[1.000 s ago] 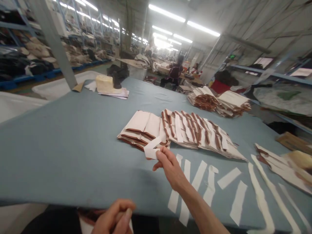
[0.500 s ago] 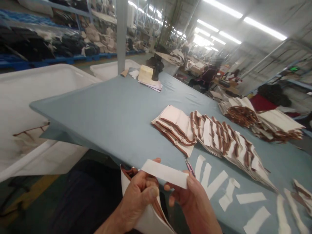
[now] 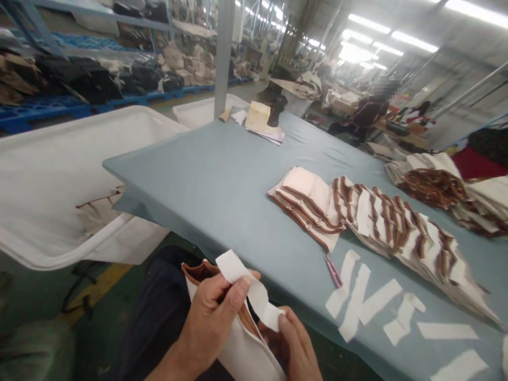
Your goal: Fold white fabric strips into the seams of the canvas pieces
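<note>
A white strip (image 3: 259, 296) is curved between my two hands. My left hand (image 3: 212, 312) pinches it near its upper left part, thumb on top. My right hand (image 3: 296, 338) grips its lower right end between thumb and fingers. Below the strip, a cream fabric piece (image 3: 230, 353) with brown edging lies over my lap, its brown-edged opening at the upper left. Several loose white strips (image 3: 381, 301) lie on the table to the right, beside a pair of pink-handled snips (image 3: 332, 271).
The blue-green table (image 3: 198, 185) bears a stack of brown-edged cream pieces (image 3: 305, 196) and a long fanned row (image 3: 397, 227). White bins (image 3: 130, 119) stand at the left. A yellow block (image 3: 257, 115) sits at the far end. A person (image 3: 367, 116) is in the background.
The strip, held nearly straight before, now bends in a curve. My left thumb has moved onto it, and my right hand is lower. The view has shifted left.
</note>
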The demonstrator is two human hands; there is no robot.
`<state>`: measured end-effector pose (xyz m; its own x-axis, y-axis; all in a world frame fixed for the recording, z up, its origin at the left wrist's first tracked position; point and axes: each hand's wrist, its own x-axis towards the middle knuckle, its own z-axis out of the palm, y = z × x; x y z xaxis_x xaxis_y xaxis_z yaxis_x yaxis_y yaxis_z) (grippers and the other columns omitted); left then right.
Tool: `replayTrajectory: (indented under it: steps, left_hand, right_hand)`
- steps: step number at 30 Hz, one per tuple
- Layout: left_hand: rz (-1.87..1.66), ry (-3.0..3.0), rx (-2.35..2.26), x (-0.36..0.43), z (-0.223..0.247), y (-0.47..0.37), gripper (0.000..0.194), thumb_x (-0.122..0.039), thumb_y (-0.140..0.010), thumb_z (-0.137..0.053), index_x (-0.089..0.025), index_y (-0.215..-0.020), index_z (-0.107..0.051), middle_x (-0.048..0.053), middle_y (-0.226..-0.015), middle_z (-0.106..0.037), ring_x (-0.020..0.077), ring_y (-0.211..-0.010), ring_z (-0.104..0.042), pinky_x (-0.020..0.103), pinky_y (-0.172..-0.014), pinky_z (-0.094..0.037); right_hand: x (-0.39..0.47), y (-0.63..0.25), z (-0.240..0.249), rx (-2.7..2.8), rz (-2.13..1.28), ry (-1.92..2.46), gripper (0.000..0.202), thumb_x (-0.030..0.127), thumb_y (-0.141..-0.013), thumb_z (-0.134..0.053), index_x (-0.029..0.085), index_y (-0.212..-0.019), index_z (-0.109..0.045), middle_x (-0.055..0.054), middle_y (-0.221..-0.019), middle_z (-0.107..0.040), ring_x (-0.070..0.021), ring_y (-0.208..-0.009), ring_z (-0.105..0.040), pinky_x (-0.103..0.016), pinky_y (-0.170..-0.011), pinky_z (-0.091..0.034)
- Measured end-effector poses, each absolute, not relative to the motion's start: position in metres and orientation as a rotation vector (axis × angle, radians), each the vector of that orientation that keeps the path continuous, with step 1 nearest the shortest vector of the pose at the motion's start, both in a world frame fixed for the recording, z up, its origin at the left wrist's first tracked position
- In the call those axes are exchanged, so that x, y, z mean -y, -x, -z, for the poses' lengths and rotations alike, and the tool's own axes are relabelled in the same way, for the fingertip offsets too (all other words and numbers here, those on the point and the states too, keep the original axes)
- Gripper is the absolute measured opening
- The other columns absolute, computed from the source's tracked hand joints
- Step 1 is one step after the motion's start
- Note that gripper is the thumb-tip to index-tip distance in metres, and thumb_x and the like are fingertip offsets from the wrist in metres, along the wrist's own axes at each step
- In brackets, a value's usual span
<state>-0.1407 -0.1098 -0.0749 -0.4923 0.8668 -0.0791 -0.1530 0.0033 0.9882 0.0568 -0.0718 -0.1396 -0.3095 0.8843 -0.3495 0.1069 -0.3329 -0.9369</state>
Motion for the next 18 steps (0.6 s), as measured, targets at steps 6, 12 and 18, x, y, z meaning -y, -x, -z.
replayTrajectory:
  steps: [6, 12, 18]
  left_hand:
    - [-1.528, -1.223, -1.598, 0.121, 0.053, 0.141, 0.028, -0.024, -0.095, -0.06, -0.018, -0.094, -0.087, 0.002, -0.067, -0.078, 0.0147, -0.057, -0.07, 0.018, -0.058, -0.056]
    - [-1.46, -1.517, -1.525, 0.12, 0.044, 0.135, 0.027, -0.013, -0.094, -0.06, -0.017, -0.097, -0.086, 0.001, -0.065, -0.077, 0.0125, -0.056, -0.07, 0.016, -0.063, -0.056]
    - [-1.382, -1.618, -1.444, 0.122, 0.05, 0.129, 0.031, -0.013, -0.098, -0.056, -0.014, -0.073, -0.075, 0.003, -0.062, -0.074, 0.0109, -0.053, -0.066, 0.015, -0.057, -0.051]
  right_hand:
    - [0.055, -0.069, 0.126, 1.9, -1.233, 1.592, 0.046, 0.069, -0.097, -0.054, 0.029, -0.087, -0.074, -0.006, -0.079, -0.076, -0.0283, -0.075, -0.073, -0.035, -0.071, -0.054]
    - [0.04, -0.051, 0.057, 1.921, -1.161, 1.121, 0.041, 0.058, -0.104, -0.05, 0.028, -0.11, -0.077, -0.009, -0.105, -0.079, -0.0289, -0.098, -0.072, -0.038, -0.085, -0.056]
    - [0.045, -0.007, 0.029, 1.935, -1.449, 0.78, 0.017, 0.037, -0.098, -0.065, 0.023, -0.089, -0.07, -0.003, -0.094, -0.073, -0.0202, -0.088, -0.068, -0.03, -0.081, -0.052]
